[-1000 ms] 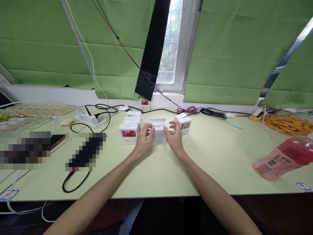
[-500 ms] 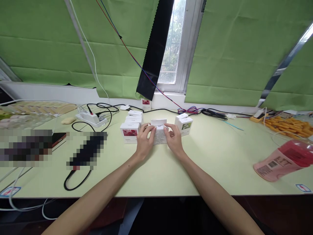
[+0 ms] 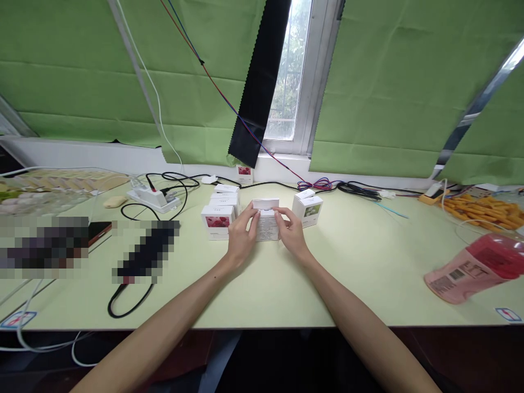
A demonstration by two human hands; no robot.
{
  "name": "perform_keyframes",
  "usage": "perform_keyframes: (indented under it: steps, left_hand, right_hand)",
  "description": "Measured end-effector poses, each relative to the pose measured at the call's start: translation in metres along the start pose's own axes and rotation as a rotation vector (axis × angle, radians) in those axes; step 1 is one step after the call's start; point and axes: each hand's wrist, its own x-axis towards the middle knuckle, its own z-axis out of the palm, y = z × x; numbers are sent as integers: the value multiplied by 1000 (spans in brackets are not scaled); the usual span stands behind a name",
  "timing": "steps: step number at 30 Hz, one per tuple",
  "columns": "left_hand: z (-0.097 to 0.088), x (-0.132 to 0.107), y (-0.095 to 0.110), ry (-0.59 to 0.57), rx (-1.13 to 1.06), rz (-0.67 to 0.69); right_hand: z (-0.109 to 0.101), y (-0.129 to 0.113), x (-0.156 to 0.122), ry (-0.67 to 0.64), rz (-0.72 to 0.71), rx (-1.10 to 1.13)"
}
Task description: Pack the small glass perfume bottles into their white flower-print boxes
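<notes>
A small white cardboard box (image 3: 267, 228) stands on the table in front of me, its printed side towards me and its top flap raised at the back. My left hand (image 3: 243, 233) grips its upper left edge between thumb and fingers. On the upper right edge, my right hand (image 3: 291, 229) pinches in the same way. Left of it is a row of white boxes (image 3: 218, 222), the front one with a red fruit picture. To the right stand white boxes (image 3: 313, 210), the nearer with a green picture. The inside of the held box is mostly hidden.
A pink bottle with a red lid (image 3: 470, 270) lies tilted at the right. Orange sticks (image 3: 483, 213) are behind it. At the left are a power strip (image 3: 153, 197), black cables and a blurred dark device (image 3: 147, 251). Another white box (image 3: 244, 173) stands by the window.
Both hands stay at the box's top corners, with small shifts of the fingers. The flap still stands up and the other boxes have not moved.
</notes>
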Motion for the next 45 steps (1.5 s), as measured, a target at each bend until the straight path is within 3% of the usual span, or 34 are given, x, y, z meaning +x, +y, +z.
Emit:
perform_keyframes:
  steps: [8,19,23,30,37,45]
  left_hand:
    - [-3,9,1,-21,-122,-46]
    - [-4,18,-5,-61,-493,-369]
    - [-6,20,-2,-130,-470,-340]
    - [-4,19,-1,-103,-533,-347]
    - [-6,18,4,-142,-359,-266]
    - [-5,13,2,-146,-322,-223]
  right_hand:
    - [-7,-11,5,23,115,140]
    - [-7,-15,7,78,140,240]
    - [-7,-16,7,42,152,238]
    - [-7,-14,6,45,133,235]
    - [-7,-9,8,-13,64,163]
    - [-6,-11,7,-15,57,145]
